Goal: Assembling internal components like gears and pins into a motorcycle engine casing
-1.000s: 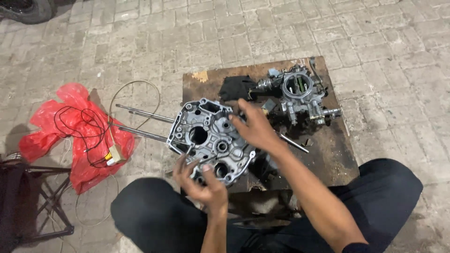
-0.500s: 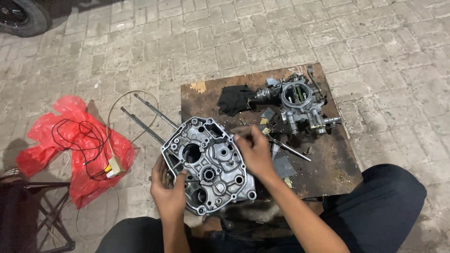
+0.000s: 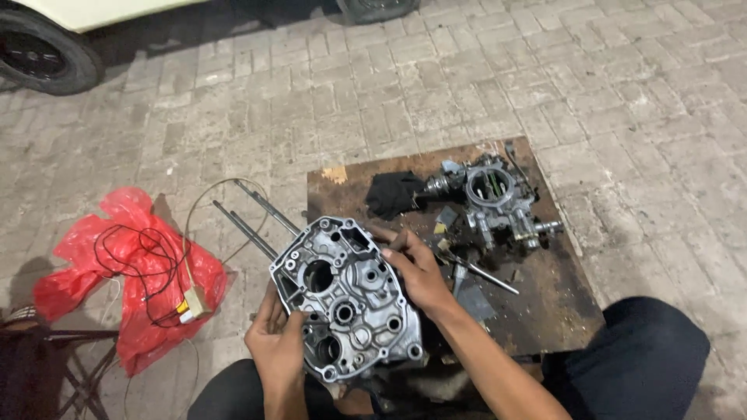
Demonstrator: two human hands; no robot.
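Grey cast-metal engine casing point(image 3: 346, 299) stands tilted above the person's lap, its open face upward for viewing, left hand point(image 3: 276, 346) gripping its lower edge and right hand point(image 3: 416, 268) clasping its upper right rim, beside the wooden board point(image 3: 545, 288).

One silver engine crankcase half point(image 3: 350, 299) is in view, gripped by two hands: one left hand point(image 3: 276, 350) at its lower left edge and one right hand point(image 3: 420, 272) on its upper right side. One carburetor point(image 3: 498, 202) lies on one dark wooden board point(image 3: 560, 303), along with one black rag point(image 3: 394, 193) and one thin metal rod point(image 3: 486, 276). Several small parts lie scattered on the board, too small to count surely. Two long metal rods point(image 3: 257, 222) lie on the paving beside the board. One red plastic bag point(image 3: 128, 272) carries one coil of black wire point(image 3: 136, 257). Two vehicle tyres point(image 3: 43, 58) show at the top edge.
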